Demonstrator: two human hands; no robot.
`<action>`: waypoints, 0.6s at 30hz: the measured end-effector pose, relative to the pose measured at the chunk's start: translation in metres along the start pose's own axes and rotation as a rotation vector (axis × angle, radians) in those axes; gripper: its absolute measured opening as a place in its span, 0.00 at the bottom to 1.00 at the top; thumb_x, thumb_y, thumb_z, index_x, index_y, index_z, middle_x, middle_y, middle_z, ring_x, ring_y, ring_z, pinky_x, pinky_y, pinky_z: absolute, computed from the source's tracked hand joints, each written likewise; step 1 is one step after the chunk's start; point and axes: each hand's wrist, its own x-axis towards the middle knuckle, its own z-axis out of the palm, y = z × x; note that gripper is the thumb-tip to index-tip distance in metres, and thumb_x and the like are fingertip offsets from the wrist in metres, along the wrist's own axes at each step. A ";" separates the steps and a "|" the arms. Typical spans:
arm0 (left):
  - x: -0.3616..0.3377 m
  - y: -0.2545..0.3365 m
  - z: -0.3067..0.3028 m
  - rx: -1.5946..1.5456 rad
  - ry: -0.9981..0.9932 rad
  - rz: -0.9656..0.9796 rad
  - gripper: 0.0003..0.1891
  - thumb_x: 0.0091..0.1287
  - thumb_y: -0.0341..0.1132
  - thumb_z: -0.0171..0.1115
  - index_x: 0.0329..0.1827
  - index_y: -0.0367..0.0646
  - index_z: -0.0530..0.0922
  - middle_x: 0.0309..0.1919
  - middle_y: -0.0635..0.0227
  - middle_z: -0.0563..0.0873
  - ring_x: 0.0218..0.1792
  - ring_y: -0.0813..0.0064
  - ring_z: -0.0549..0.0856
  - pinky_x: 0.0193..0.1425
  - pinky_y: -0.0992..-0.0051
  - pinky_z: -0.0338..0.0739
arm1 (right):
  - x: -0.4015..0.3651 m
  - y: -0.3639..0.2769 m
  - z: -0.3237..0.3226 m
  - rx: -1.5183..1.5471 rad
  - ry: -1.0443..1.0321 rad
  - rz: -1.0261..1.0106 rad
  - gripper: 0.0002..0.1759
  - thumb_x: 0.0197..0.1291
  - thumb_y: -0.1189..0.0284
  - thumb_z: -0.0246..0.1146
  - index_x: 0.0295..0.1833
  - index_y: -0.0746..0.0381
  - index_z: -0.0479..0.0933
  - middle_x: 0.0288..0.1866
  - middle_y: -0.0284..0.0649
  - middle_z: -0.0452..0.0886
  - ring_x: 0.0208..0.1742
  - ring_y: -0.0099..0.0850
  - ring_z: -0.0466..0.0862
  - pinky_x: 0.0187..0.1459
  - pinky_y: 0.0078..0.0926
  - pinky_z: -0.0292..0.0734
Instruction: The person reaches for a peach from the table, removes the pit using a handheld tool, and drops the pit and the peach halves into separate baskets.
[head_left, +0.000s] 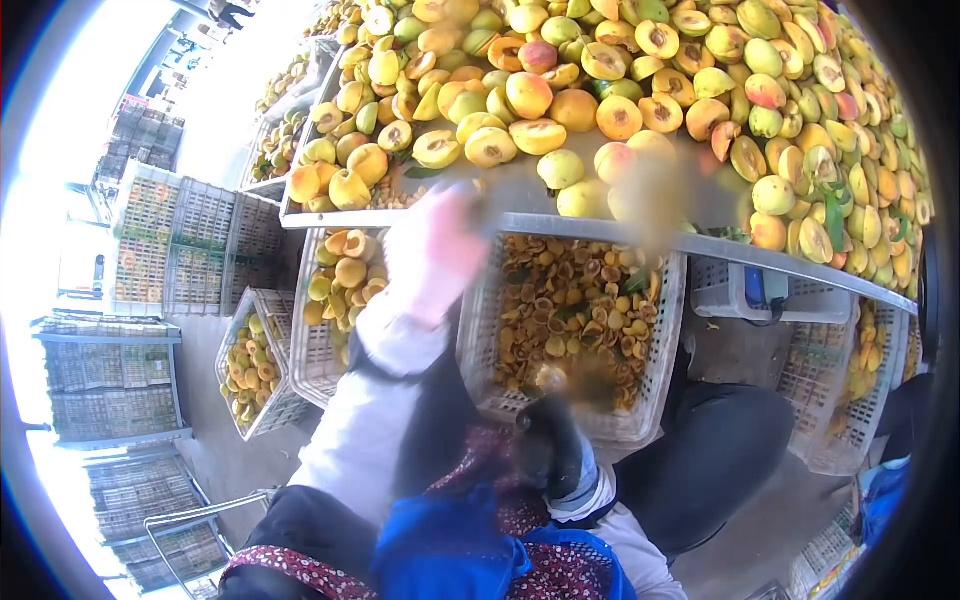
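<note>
My left hand (pixel 435 245), bare and smeared by motion, is at the front edge of a metal table (pixel 545 222). Its fingers are too blurred to show whether they hold anything. My right hand (pixel 550 445), in a black glove, is low before my lap, at the near side of a white crate (pixel 640 425). Its fingers look curled, and a small pale thing (pixel 550 378) shows at their tips, too blurred to name. Inside the crate lie many small brownish-yellow fruit pieces (pixel 575 300). Yellow and orange peach-like fruits (pixel 530 95), many halved, cover the table.
Left of the middle crate, another crate (pixel 310 345) holds yellow fruit, with a smaller filled crate (pixel 255 370) beside it. Stacked crates (pixel 190 235) stand farther left. Under the table at right are a pale bin (pixel 725 290) and a fruit crate (pixel 820 375). Blurred smudges cover parts of the view.
</note>
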 end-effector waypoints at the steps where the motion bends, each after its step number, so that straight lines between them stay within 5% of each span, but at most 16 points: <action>1: 0.019 0.014 0.014 0.012 -0.084 0.036 0.06 0.62 0.35 0.62 0.38 0.44 0.82 0.32 0.61 0.84 0.35 0.62 0.84 0.39 0.70 0.78 | 0.002 0.004 -0.003 0.023 0.002 -0.028 0.22 0.68 0.48 0.51 0.40 0.57 0.72 0.19 0.32 0.68 0.14 0.21 0.63 0.14 0.18 0.56; 3: 0.049 0.047 0.035 0.229 -0.451 -0.007 0.22 0.62 0.47 0.62 0.53 0.44 0.75 0.40 0.57 0.84 0.43 0.57 0.84 0.47 0.64 0.78 | 0.011 0.014 -0.015 0.096 -0.020 -0.028 0.21 0.68 0.48 0.52 0.41 0.57 0.71 0.19 0.31 0.68 0.14 0.22 0.63 0.14 0.19 0.57; 6: 0.067 0.039 0.078 0.096 -0.481 0.042 0.36 0.60 0.54 0.64 0.66 0.44 0.64 0.52 0.51 0.80 0.51 0.55 0.82 0.53 0.64 0.77 | 0.013 0.007 -0.016 0.119 0.004 0.025 0.22 0.66 0.48 0.53 0.42 0.56 0.72 0.19 0.31 0.68 0.14 0.22 0.65 0.14 0.19 0.57; 13: 0.083 -0.001 0.079 -0.434 -0.698 0.052 0.37 0.57 0.56 0.67 0.64 0.45 0.66 0.48 0.51 0.81 0.50 0.54 0.81 0.52 0.64 0.75 | 0.015 -0.005 -0.020 0.268 0.052 0.131 0.22 0.65 0.47 0.56 0.42 0.56 0.73 0.18 0.31 0.69 0.13 0.24 0.67 0.13 0.21 0.59; 16: 0.090 0.015 0.060 -0.028 -0.558 0.097 0.37 0.56 0.58 0.66 0.62 0.44 0.67 0.48 0.51 0.81 0.49 0.52 0.81 0.51 0.64 0.76 | 0.011 -0.012 -0.016 0.180 0.054 0.046 0.21 0.65 0.48 0.56 0.42 0.57 0.73 0.18 0.32 0.70 0.13 0.24 0.67 0.13 0.21 0.60; 17: 0.085 0.022 0.060 0.027 -0.393 0.253 0.31 0.59 0.52 0.66 0.59 0.41 0.70 0.45 0.49 0.83 0.45 0.55 0.83 0.46 0.64 0.78 | 0.010 -0.012 -0.012 0.159 0.090 0.019 0.21 0.65 0.49 0.57 0.42 0.57 0.73 0.18 0.32 0.70 0.13 0.25 0.68 0.13 0.22 0.61; 18: 0.080 0.031 0.063 0.111 -0.486 0.264 0.30 0.60 0.51 0.65 0.58 0.41 0.70 0.45 0.50 0.83 0.46 0.56 0.84 0.46 0.64 0.78 | 0.010 -0.012 -0.010 0.137 0.124 -0.008 0.21 0.65 0.50 0.57 0.42 0.58 0.73 0.18 0.32 0.70 0.13 0.25 0.69 0.13 0.22 0.61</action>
